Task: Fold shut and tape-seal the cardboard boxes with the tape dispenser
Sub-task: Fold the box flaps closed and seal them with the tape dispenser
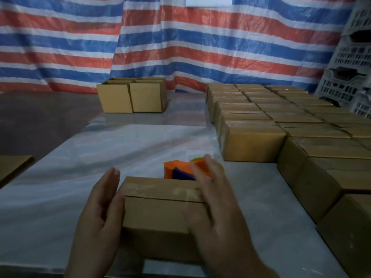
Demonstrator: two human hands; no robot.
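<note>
The box (160,213) sits at 6 o'clock on the surface (100,149), flaps folded down. The left grip (98,205) presses flat-fingered against its 9 o'clock wall. The right grip (212,201) lies straight-fingered over its 3 o'clock top, holding nothing. The box is probably light, stiff and crushable, so hold it by opposite walls. The dispenser (176,169) lies just beyond it at 12 o'clock.

box (160,213): matt cardboard | sheet (140,145): glossy plastic | tarp (180,47): woven plastic

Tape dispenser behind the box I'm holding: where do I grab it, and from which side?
The tape dispenser lies low just beyond the box, which blocks its near side. Probably best to come down from above with the right hand, whose fingertips overlap it, and wrap the orange body; its handle isn't clearly visible.
</note>
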